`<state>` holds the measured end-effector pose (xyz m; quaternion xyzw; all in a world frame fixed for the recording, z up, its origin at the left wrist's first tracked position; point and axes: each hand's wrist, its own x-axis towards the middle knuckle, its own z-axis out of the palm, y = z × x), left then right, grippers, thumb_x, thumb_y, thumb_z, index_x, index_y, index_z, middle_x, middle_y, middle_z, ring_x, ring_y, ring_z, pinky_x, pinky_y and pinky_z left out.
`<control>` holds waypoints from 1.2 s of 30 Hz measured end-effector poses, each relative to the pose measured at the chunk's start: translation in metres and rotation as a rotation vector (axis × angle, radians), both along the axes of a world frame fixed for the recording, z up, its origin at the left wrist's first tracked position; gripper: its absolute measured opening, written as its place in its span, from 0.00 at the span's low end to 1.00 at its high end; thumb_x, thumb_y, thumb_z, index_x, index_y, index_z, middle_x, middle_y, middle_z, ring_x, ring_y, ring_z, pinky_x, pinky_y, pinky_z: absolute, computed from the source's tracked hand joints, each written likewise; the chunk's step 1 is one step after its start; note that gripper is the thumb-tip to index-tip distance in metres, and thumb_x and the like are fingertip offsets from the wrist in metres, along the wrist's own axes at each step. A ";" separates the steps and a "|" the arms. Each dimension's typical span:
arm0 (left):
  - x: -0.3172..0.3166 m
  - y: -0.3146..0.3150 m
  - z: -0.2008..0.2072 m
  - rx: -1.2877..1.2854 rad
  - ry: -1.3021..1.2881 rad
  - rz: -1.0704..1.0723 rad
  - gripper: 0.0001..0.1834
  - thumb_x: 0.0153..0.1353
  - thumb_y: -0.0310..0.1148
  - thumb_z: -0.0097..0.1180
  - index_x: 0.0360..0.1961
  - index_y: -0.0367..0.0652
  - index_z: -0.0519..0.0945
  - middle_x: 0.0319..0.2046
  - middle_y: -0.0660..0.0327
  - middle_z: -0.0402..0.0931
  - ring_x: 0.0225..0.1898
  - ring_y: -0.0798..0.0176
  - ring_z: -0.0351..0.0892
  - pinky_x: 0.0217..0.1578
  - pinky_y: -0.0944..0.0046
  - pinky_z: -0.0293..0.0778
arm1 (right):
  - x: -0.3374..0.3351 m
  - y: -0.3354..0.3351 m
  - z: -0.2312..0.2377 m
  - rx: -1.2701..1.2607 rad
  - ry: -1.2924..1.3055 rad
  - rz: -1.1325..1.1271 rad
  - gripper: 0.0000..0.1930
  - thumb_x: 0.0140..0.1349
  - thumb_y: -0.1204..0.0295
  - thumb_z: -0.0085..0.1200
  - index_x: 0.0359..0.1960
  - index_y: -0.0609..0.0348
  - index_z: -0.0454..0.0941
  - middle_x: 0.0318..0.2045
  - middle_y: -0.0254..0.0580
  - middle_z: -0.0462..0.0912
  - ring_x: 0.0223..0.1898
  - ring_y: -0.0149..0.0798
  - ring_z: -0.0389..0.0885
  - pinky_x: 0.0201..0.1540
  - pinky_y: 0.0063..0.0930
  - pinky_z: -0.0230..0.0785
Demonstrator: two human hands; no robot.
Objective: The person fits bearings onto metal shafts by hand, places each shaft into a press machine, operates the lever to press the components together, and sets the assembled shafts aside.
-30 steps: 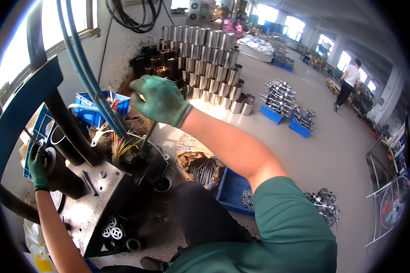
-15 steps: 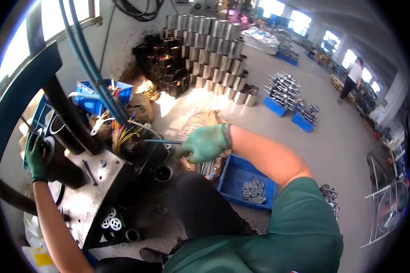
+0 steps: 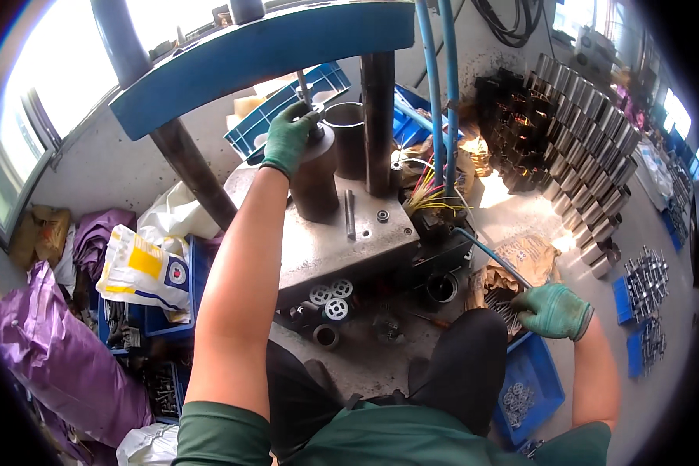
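My left hand (image 3: 289, 140), in a green glove, is curled at the top of a dark metal cylinder (image 3: 316, 186) on the press table. Its fingers close round the lower end of a thin upright metal rod (image 3: 304, 87); their exact grip is partly hidden. My right hand (image 3: 553, 312), gloved too, is wrapped round the end of a slim blue lever (image 3: 493, 255) beside my right knee. Behind the cylinder stands an open metal tube (image 3: 346, 151). A short bar (image 3: 350, 214) and a small ring-shaped part (image 3: 383, 216) lie on the steel table (image 3: 318, 252).
A blue crossbeam (image 3: 272, 66) on dark columns spans the table. Coloured wires (image 3: 435, 194) and blue hoses (image 3: 444, 101) hang at its right. A blue bin (image 3: 547, 365) holds small round parts. Stacked metal cylinders (image 3: 590, 147) stand right; purple sacks (image 3: 66, 357) lie left.
The view has swung left, bringing the whole press table to the middle. My left hand stays at the cylinder top, and my right hand still holds the blue lever.
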<state>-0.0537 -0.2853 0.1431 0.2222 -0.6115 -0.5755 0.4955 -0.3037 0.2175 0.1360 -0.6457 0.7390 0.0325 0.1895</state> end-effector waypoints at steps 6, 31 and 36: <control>0.000 0.000 0.001 0.004 -0.025 0.025 0.18 0.67 0.25 0.67 0.57 0.34 0.83 0.36 0.63 0.85 0.30 0.73 0.81 0.33 0.71 0.81 | -0.003 -0.006 0.002 -0.141 -0.116 -0.067 0.22 0.62 0.62 0.53 0.52 0.59 0.86 0.46 0.55 0.88 0.49 0.56 0.86 0.56 0.46 0.78; -0.002 -0.002 -0.002 0.031 -0.008 0.034 0.20 0.65 0.26 0.71 0.56 0.33 0.83 0.34 0.62 0.84 0.26 0.71 0.80 0.28 0.70 0.79 | -0.002 -0.001 -0.002 -0.114 0.012 -0.012 0.19 0.60 0.66 0.54 0.50 0.58 0.87 0.44 0.54 0.88 0.47 0.56 0.87 0.54 0.46 0.79; -0.004 0.005 0.003 0.020 -0.098 0.060 0.16 0.68 0.23 0.64 0.56 0.37 0.84 0.40 0.61 0.85 0.35 0.68 0.84 0.38 0.68 0.83 | -0.009 0.005 -0.009 -0.087 0.023 0.043 0.19 0.60 0.68 0.53 0.51 0.58 0.87 0.47 0.54 0.88 0.49 0.55 0.87 0.56 0.45 0.78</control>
